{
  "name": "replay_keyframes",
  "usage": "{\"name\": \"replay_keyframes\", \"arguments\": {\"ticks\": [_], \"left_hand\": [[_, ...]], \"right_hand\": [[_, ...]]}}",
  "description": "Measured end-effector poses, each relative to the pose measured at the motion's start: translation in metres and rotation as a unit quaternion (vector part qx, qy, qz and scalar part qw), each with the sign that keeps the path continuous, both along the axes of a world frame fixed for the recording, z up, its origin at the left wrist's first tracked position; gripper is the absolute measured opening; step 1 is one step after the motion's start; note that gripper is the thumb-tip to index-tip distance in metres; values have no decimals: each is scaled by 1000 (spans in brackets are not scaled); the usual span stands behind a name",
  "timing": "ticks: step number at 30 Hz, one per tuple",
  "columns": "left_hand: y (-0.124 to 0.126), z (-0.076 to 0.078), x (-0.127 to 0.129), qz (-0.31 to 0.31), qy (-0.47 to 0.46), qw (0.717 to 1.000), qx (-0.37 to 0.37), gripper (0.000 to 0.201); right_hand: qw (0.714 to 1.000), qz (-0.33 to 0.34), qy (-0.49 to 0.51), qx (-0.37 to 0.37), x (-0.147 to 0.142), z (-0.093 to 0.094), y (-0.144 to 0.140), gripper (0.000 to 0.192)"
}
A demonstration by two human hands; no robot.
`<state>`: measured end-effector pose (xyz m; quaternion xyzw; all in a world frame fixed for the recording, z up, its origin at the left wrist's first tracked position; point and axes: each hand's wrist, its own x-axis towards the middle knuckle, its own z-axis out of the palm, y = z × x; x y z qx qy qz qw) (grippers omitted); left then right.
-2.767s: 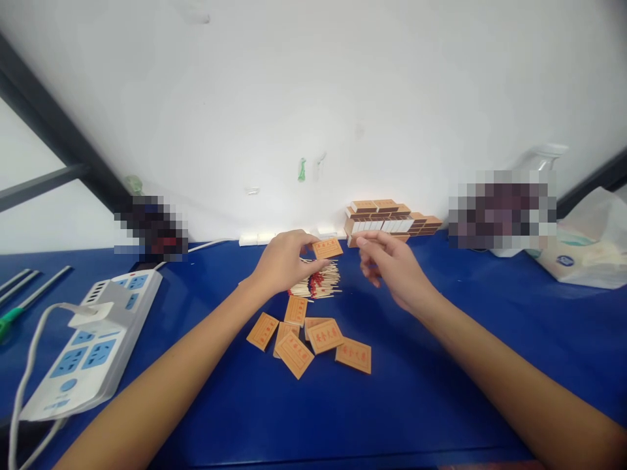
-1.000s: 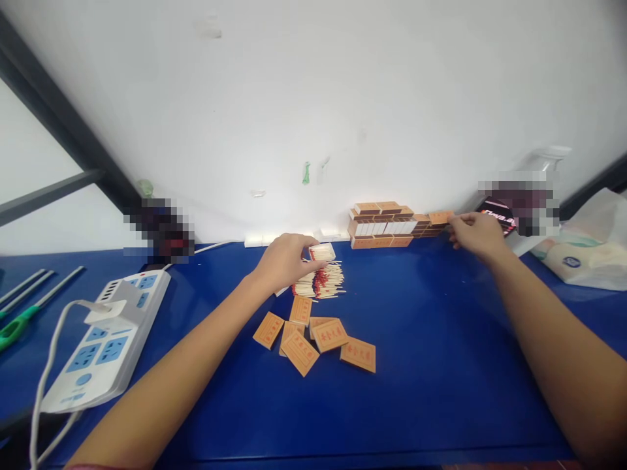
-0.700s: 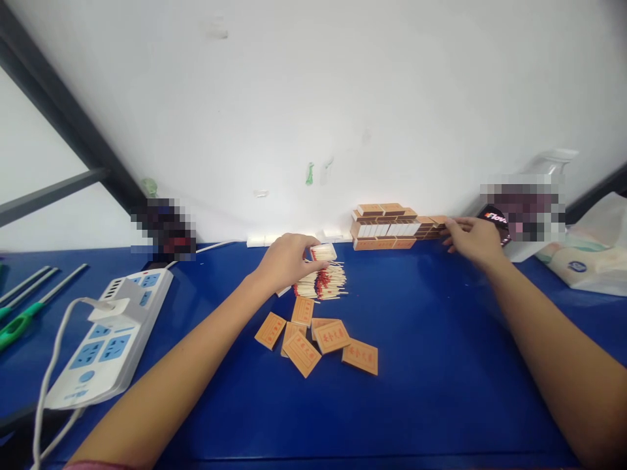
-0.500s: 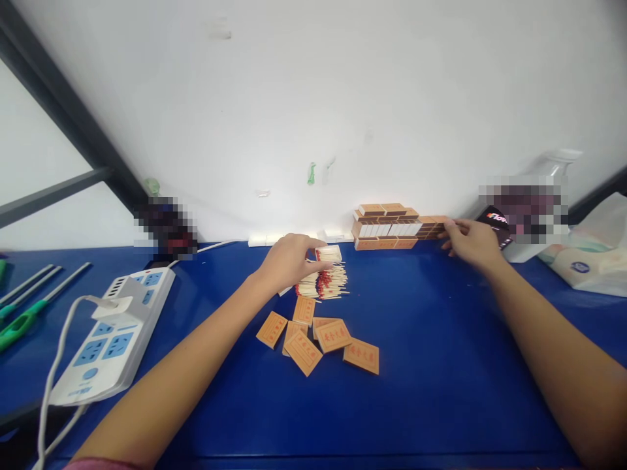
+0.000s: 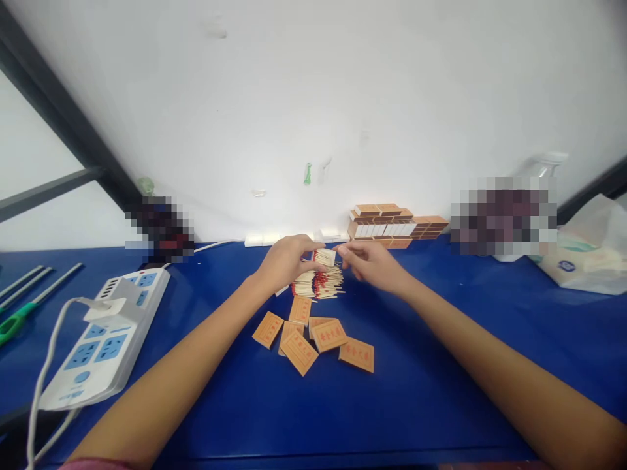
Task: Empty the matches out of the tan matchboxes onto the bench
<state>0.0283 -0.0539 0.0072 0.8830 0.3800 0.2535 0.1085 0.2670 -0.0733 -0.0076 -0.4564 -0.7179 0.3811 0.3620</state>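
Note:
My left hand point(image 5: 284, 262) holds a small open matchbox tray point(image 5: 324, 256) filled with matches, just above a loose pile of red-tipped matches point(image 5: 318, 284) on the blue table point(image 5: 441, 365). My right hand point(image 5: 369, 264) is right beside the tray, its fingertips at the tray's right end; nothing is visibly held in it. Several orange matchbox sleeves point(image 5: 313, 336) lie flat in front of the pile. A stack of matchboxes point(image 5: 392, 225) stands against the wall behind.
A white power strip point(image 5: 98, 339) with a plugged cable lies at the left. Green-handled tools point(image 5: 19, 313) rest at the far left edge. A plastic bag with tissues point(image 5: 582, 254) sits at the right. White trays point(image 5: 294, 236) line the wall.
My right hand left the far right end of the matchbox stack and came back left to the tray in my left hand. The left hand stayed over the match pile.

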Motion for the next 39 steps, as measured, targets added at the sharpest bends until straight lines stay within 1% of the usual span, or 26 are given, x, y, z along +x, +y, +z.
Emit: {"name": "replay_keyframes", "arguments": {"ticks": [2,4,9,12,18,21,26,30,32,34,36,39], "left_hand": [[0,-4,1,-8,-13,1000,-10,35],[1,-5,2,-14,-27,999,-19,37],[5,0,-3,-11,-40,998,-38,41],[8,3,-8,-11,-62,994,-92,42],[17,3,-17,-11,-134,972,-194,30],[23,2,-26,-2,-141,964,-227,30],[37,2,-55,10,-133,955,-263,32],[47,-4,-79,7,-104,955,-276,36],[51,-6,-87,10,-96,958,-270,36],[52,-6,-93,18,-93,959,-267,37],[51,-4,-96,18,-81,956,-282,37],[48,3,-97,-8,-51,947,-317,38]], "right_hand": [[999,12,24,-18,-7,-6,0,54],[999,3,41,-28,-7,-10,2,53],[997,-19,66,-35,-9,-13,9,51],[995,-35,85,-31,-15,-10,10,52],[995,-50,79,-31,-21,-3,7,45],[998,-35,40,-26,-29,0,15,39],[999,36,-16,-31,-52,2,43,28],[994,58,-72,52,-67,-1,60,22],[989,65,-102,82,-72,-4,63,20],[985,69,-123,96,-75,-6,62,18],[982,74,-138,105,-76,-5,59,16],[974,101,-167,117,-74,-3,55,13]]}}
